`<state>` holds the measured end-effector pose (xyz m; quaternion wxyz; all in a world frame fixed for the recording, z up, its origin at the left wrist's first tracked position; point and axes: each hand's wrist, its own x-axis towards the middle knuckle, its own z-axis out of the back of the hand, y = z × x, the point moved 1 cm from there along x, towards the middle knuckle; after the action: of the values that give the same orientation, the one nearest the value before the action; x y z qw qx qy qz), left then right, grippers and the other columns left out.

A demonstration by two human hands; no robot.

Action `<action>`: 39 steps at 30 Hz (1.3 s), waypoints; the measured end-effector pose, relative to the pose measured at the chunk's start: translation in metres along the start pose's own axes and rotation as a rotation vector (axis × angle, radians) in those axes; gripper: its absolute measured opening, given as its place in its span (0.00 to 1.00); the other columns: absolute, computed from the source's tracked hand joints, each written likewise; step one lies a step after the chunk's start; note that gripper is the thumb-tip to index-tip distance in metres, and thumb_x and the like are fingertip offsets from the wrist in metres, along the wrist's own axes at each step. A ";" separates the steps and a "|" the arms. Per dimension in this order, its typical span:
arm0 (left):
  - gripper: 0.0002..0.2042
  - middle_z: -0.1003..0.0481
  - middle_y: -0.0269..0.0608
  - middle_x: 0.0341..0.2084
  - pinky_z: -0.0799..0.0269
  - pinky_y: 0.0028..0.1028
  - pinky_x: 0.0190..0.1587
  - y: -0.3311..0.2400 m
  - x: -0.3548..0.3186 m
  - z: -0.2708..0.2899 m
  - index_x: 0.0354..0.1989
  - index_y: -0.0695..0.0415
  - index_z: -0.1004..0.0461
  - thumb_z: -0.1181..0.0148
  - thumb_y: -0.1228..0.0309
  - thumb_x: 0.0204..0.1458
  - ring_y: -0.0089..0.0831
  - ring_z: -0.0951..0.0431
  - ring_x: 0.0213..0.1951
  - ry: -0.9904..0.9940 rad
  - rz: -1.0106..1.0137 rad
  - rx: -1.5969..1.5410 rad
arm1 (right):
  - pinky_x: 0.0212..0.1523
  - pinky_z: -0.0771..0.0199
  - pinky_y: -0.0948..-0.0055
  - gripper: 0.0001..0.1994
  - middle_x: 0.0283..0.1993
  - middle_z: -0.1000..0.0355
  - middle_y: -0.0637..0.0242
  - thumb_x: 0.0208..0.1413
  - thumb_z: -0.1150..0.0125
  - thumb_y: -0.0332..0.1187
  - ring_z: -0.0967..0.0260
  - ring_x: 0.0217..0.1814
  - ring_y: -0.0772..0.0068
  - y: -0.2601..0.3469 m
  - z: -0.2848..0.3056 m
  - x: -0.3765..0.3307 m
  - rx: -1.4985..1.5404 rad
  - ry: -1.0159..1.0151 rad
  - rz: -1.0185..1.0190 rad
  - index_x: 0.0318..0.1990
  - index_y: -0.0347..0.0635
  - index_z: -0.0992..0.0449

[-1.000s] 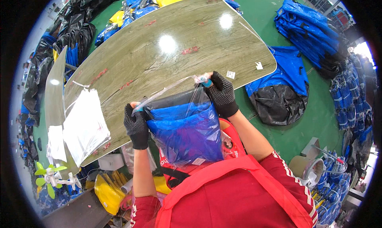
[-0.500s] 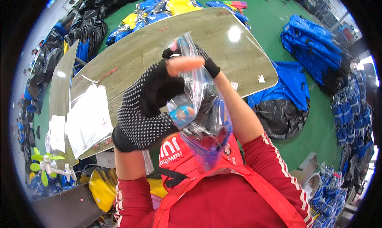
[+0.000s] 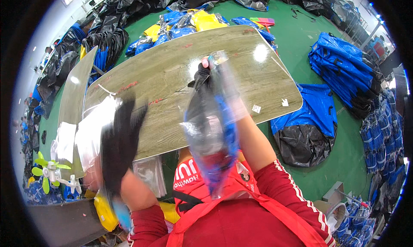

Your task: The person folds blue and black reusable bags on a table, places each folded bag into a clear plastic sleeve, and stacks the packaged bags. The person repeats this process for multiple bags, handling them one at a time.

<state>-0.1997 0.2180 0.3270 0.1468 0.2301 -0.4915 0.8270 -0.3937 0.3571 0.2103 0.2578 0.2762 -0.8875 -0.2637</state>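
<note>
My right hand [image 3: 201, 76], in a black knit glove, is raised over the wooden table [image 3: 163, 70] and grips the top of a clear plastic bag [image 3: 211, 135] with a folded blue item inside. The bag hangs down in front of my chest and is motion-blurred. My left hand [image 3: 121, 140], also gloved in black, is blurred at the table's near left edge with fingers spread and nothing in it, next to a stack of clear plastic bags [image 3: 91, 130].
A second tabletop [image 3: 74, 90] adjoins on the left. Piles of blue bags [image 3: 344, 68] and a black sack [image 3: 303, 143] lie on the green floor to the right. Yellow and blue packs [image 3: 202, 19] lie beyond the table. A green toy fan [image 3: 46, 174] sits lower left.
My left hand has let go of the bag and dropped down to the left. My right hand alone keeps the bag, now lifted and hanging upright.
</note>
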 end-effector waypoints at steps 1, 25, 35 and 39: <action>0.39 0.41 0.51 0.61 0.52 0.33 0.66 0.012 0.004 -0.002 0.65 0.62 0.47 0.39 0.53 0.49 0.37 0.45 0.64 -0.041 0.048 0.042 | 0.41 0.31 0.78 0.14 0.39 0.30 0.70 0.62 0.49 0.41 0.33 0.38 0.81 -0.005 -0.003 0.002 0.165 0.242 0.006 0.47 0.42 0.28; 0.21 0.25 0.40 0.41 0.28 0.25 0.42 0.118 -0.099 -0.080 0.52 0.63 0.31 0.39 0.66 0.52 0.28 0.24 0.38 -0.190 0.883 -0.771 | 0.30 0.33 0.77 0.12 0.23 0.29 0.73 0.55 0.38 0.39 0.33 0.27 0.81 0.025 0.038 -0.125 -0.935 -0.410 -0.328 0.31 0.39 0.25; 0.16 0.24 0.53 0.42 0.25 0.39 0.47 0.142 -0.046 -0.064 0.46 0.64 0.28 0.51 0.63 0.60 0.43 0.22 0.44 -0.450 0.648 -0.939 | 0.41 0.25 0.73 0.09 0.38 0.24 0.59 0.55 0.40 0.27 0.25 0.39 0.71 0.050 0.040 -0.080 -0.770 -0.516 0.066 0.43 0.35 0.25; 0.19 0.24 0.52 0.41 0.25 0.37 0.47 0.135 -0.039 -0.054 0.47 0.65 0.28 0.51 0.59 0.60 0.42 0.21 0.42 -0.403 0.644 -0.764 | 0.46 0.28 0.72 0.17 0.48 0.27 0.60 0.52 0.39 0.24 0.28 0.44 0.71 0.056 -0.011 -0.064 -1.302 -0.466 0.619 0.51 0.37 0.28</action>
<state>-0.2423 0.2016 0.1837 -0.1384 0.1520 -0.8214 0.5320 -0.3611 0.4333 0.2330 0.2369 -0.2566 -0.6211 -0.7016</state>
